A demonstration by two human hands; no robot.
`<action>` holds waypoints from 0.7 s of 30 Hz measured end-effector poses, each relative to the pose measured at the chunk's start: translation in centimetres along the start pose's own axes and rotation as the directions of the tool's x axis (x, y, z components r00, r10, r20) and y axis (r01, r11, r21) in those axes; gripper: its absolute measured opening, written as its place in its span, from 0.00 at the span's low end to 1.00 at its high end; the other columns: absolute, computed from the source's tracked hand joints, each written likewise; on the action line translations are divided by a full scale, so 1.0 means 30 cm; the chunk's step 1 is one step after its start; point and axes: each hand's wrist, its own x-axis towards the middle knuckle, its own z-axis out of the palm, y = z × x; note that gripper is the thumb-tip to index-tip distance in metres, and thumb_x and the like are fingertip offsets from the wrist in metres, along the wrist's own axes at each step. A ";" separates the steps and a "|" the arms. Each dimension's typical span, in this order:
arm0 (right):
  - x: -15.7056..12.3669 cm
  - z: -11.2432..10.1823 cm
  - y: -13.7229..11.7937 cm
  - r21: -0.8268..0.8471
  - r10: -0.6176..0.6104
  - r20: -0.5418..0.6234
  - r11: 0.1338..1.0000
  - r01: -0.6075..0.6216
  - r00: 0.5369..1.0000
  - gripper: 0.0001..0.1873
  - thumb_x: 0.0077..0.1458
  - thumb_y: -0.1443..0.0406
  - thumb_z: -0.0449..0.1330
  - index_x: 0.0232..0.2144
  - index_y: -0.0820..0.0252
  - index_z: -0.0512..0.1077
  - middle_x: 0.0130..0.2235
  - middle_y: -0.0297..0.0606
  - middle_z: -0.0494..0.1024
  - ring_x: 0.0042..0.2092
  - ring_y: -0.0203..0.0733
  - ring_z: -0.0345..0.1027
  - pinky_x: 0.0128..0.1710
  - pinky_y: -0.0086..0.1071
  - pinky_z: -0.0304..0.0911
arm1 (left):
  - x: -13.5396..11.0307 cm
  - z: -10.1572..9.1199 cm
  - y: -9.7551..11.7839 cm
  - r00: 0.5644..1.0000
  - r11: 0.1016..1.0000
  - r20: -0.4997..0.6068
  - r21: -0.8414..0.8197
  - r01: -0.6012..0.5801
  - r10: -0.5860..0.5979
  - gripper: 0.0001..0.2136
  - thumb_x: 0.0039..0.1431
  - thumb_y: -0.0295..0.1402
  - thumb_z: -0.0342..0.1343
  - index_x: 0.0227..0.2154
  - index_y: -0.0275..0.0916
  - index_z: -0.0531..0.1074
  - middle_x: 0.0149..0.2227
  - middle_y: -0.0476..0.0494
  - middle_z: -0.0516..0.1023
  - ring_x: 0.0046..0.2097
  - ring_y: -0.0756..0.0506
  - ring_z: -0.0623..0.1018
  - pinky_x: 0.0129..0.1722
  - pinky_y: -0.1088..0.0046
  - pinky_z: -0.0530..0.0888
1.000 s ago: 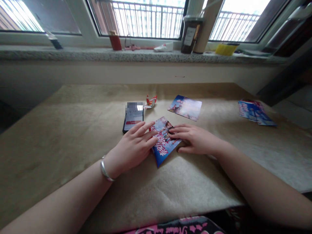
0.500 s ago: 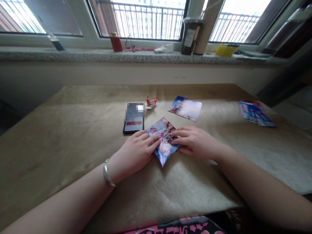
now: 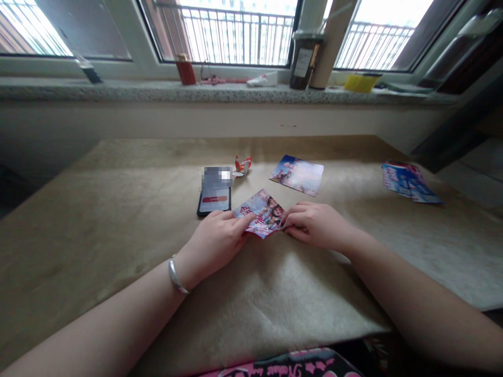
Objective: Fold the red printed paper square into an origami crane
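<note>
From my remote seat I'm seeing the tan table (image 3: 98,235) filling most of the view. The left hand (image 3: 214,238) and right hand (image 3: 318,225) are staying apart, flanking something. Fanned cards (image 3: 411,183) are lying far right, a loose sheet (image 3: 298,175) is resting beyond, and the printed paper (image 3: 265,207) is sitting between the hands: the right is pinching its right corner, the left thumb is lying across its left side, fingers hiding, so I'm not telling that grip. A phone (image 3: 214,204) is lying near the left hand; a small red folded piece (image 3: 242,166) is perching beside it.
</note>
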 end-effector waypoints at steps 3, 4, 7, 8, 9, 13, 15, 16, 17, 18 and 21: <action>0.007 0.005 0.005 0.035 0.037 -0.011 0.999 -0.037 0.999 0.08 0.54 0.66 0.54 0.31 0.57 0.73 0.34 0.36 0.77 0.37 0.39 0.68 0.35 0.30 0.60 | -0.004 0.002 -0.007 0.999 0.998 -0.021 -0.051 0.032 -0.033 0.16 0.56 0.27 0.49 0.48 0.34 0.67 0.34 0.40 0.77 0.36 0.43 0.76 0.37 0.65 0.74; 0.009 0.009 0.009 0.049 0.051 -0.018 0.998 -0.050 0.999 0.08 0.54 0.66 0.54 0.31 0.57 0.73 0.34 0.37 0.76 0.37 0.39 0.68 0.35 0.29 0.59 | -0.006 0.004 -0.009 0.998 0.995 -0.035 -0.085 0.045 -0.048 0.16 0.56 0.27 0.48 0.48 0.33 0.66 0.36 0.39 0.77 0.36 0.43 0.77 0.37 0.66 0.74; 0.014 0.023 0.022 0.100 0.115 -0.041 0.989 -0.111 0.993 0.06 0.51 0.67 0.54 0.28 0.59 0.71 0.31 0.37 0.74 0.34 0.38 0.66 0.31 0.28 0.57 | -0.012 0.015 -0.014 0.992 0.977 -0.068 -0.194 0.089 -0.104 0.16 0.57 0.27 0.47 0.49 0.34 0.62 0.37 0.39 0.77 0.36 0.45 0.77 0.34 0.69 0.75; 0.017 0.028 0.025 0.118 0.147 -0.040 0.983 -0.142 0.988 0.05 0.51 0.67 0.54 0.26 0.59 0.70 0.28 0.36 0.73 0.31 0.37 0.65 0.29 0.27 0.55 | -0.013 0.019 -0.016 0.990 0.969 -0.077 -0.227 0.101 -0.121 0.16 0.57 0.27 0.47 0.49 0.34 0.60 0.37 0.40 0.77 0.35 0.45 0.77 0.34 0.70 0.75; 0.019 0.032 0.027 0.141 0.185 -0.039 0.974 -0.178 0.982 0.06 0.51 0.66 0.54 0.24 0.59 0.68 0.26 0.35 0.72 0.28 0.35 0.63 0.27 0.27 0.54 | -0.014 0.023 -0.017 0.986 0.960 -0.094 -0.258 0.108 -0.136 0.16 0.57 0.27 0.47 0.49 0.35 0.59 0.37 0.40 0.76 0.35 0.46 0.77 0.33 0.70 0.75; 0.031 0.043 0.028 0.258 0.330 -0.034 0.915 -0.311 0.943 0.06 0.51 0.65 0.53 0.25 0.59 0.66 0.23 0.32 0.69 0.24 0.33 0.60 0.24 0.25 0.52 | -0.008 0.029 -0.019 0.973 0.953 -0.193 -0.295 0.069 -0.131 0.17 0.56 0.24 0.48 0.49 0.37 0.57 0.46 0.39 0.70 0.45 0.45 0.74 0.43 0.67 0.75; 0.035 0.047 0.030 0.294 0.366 -0.018 0.891 -0.345 0.931 0.04 0.51 0.65 0.54 0.27 0.59 0.67 0.25 0.32 0.71 0.25 0.33 0.62 0.25 0.26 0.54 | -0.004 0.030 -0.020 0.974 0.965 -0.206 -0.259 0.036 -0.092 0.16 0.56 0.22 0.47 0.48 0.37 0.59 0.50 0.38 0.65 0.49 0.45 0.71 0.48 0.66 0.73; 0.035 0.049 0.032 0.300 0.371 -0.010 0.887 -0.351 0.929 0.04 0.51 0.65 0.54 0.29 0.59 0.67 0.26 0.33 0.72 0.26 0.34 0.63 0.26 0.26 0.55 | -0.003 0.031 -0.020 0.977 0.971 -0.199 -0.238 0.023 -0.072 0.15 0.57 0.22 0.47 0.48 0.37 0.60 0.52 0.37 0.63 0.49 0.45 0.71 0.49 0.66 0.73; 0.035 0.052 0.035 0.302 0.370 -0.003 0.886 -0.352 0.929 0.04 0.52 0.64 0.54 0.30 0.59 0.68 0.27 0.34 0.73 0.27 0.35 0.64 0.26 0.26 0.56 | -0.003 0.032 -0.020 0.981 0.976 -0.187 -0.218 0.012 -0.054 0.14 0.58 0.22 0.46 0.47 0.36 0.62 0.53 0.36 0.61 0.48 0.46 0.72 0.48 0.66 0.74; 0.035 0.055 0.038 0.305 0.365 0.001 0.887 -0.348 0.931 0.05 0.52 0.64 0.54 0.32 0.59 0.68 0.27 0.34 0.73 0.28 0.35 0.65 0.27 0.27 0.57 | -0.003 0.033 -0.020 0.985 0.980 -0.170 -0.199 0.006 -0.041 0.14 0.58 0.22 0.46 0.47 0.36 0.63 0.54 0.36 0.59 0.48 0.46 0.72 0.48 0.66 0.74; 0.033 0.065 0.045 0.327 0.352 -0.005 0.885 -0.331 0.936 0.10 0.53 0.64 0.54 0.39 0.58 0.68 0.28 0.34 0.74 0.29 0.35 0.66 0.28 0.27 0.59 | -0.005 0.032 -0.018 0.991 0.990 -0.135 -0.144 -0.005 -0.015 0.15 0.59 0.24 0.47 0.49 0.37 0.64 0.56 0.36 0.59 0.51 0.44 0.70 0.50 0.63 0.73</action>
